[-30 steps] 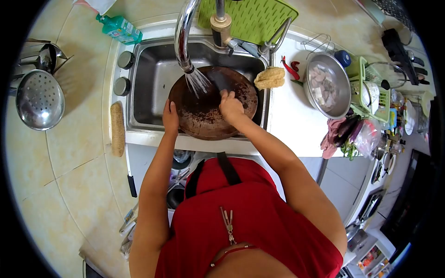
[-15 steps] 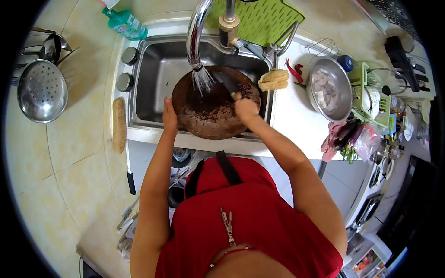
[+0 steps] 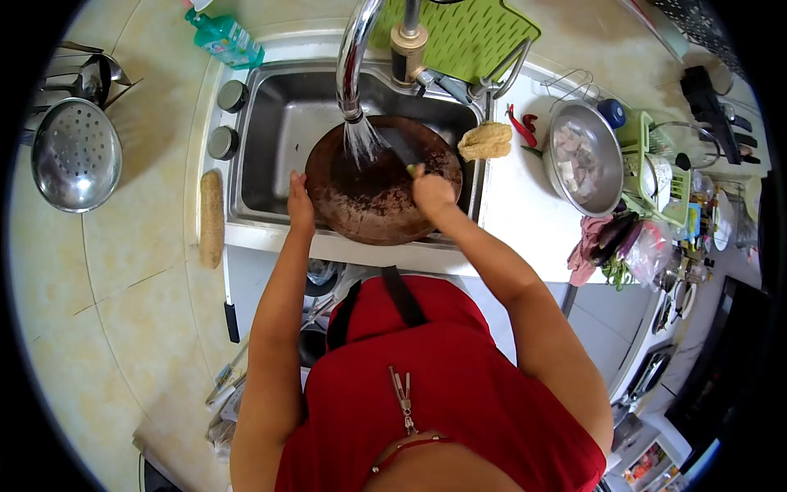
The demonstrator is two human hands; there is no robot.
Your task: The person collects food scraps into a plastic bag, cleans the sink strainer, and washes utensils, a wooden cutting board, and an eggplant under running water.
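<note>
A round, dark brown wooden chopping board (image 3: 373, 221) rests over the sink, its wet surface worn and mottled. Water pours onto it from the chrome faucet (image 3: 351, 78). My left hand (image 3: 301, 201) holds the board's left rim, fingers stretched upward along the edge; part of its grip is hidden. In my right hand (image 3: 434, 193) is a knife (image 3: 400, 148), closed fingers around its handle. The dark blade points up and left, lying against or just over the board near the water stream; exact contact is unclear.
Around the steel sink (image 3: 266, 139) are two jars (image 3: 227, 119), a green soap bottle (image 3: 225, 39), a loofah (image 3: 211, 220) and a yellowish sponge (image 3: 486, 141). To the right stand red chilies (image 3: 520, 125) and a metal bowl (image 3: 584, 160) with pale chunks. A green mat (image 3: 459, 37) lies behind.
The knife and my right hand have shifted very slightly on the board. My left hand stays at the rim, and water keeps running.
</note>
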